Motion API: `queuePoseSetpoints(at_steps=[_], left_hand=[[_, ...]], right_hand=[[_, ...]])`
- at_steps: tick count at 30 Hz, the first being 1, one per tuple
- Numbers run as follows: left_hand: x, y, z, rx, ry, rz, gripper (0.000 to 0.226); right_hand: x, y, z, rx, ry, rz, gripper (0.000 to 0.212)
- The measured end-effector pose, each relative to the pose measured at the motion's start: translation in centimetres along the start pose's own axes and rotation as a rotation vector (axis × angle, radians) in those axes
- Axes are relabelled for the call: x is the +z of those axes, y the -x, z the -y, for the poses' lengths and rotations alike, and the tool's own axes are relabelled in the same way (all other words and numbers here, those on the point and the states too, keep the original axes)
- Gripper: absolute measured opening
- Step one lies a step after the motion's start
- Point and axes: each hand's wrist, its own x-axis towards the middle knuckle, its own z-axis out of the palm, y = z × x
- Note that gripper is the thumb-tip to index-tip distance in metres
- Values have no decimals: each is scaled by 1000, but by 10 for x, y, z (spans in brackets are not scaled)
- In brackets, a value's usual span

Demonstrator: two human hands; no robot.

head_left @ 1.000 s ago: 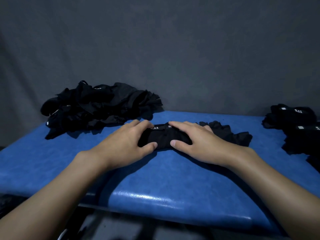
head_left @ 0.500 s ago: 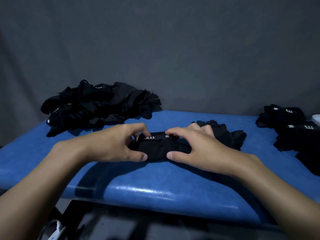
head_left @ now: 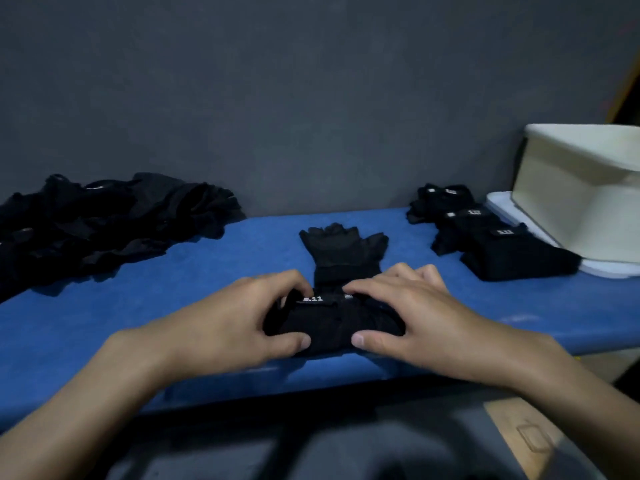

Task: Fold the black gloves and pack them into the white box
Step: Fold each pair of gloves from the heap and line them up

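One black glove (head_left: 334,325) mid-fold, frame centre
Left hand (head_left: 221,327) and right hand (head_left: 415,320) curl fingers (head_left: 280,280) round it on the desk (head_left: 104,317); press evenly, keep edges aligned. White box (head_left: 571,209) sits upper right.

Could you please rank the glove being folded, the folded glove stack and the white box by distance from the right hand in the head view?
1. The glove being folded: centre, gripped by the right hand.
2. The folded glove stack: to the right, farther back.
3. The white box: far right, behind the stack.
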Motion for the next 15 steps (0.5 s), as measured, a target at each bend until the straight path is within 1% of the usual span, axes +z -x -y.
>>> queuePoseSetpoints(at_steps=[2,5,6,10,15], left_hand=[[21,-13,-15,76,8,-38,36],[47,-38,-38,163,2,-81,39],[55,-46,-48,183,5,-97,39],[82,-82,-85,233,2,-116,39],[106,-121,-124,257,-13,-129,40]], right_hand=[[-8,23,-18,54,-2,3,64],[-17,57,-47,146,5,-9,73],[-20,66,-56,174,-1,-22,73],[-35,99,-87,264,-44,-81,58],[-53,130,-116,390,-80,-122,58]])
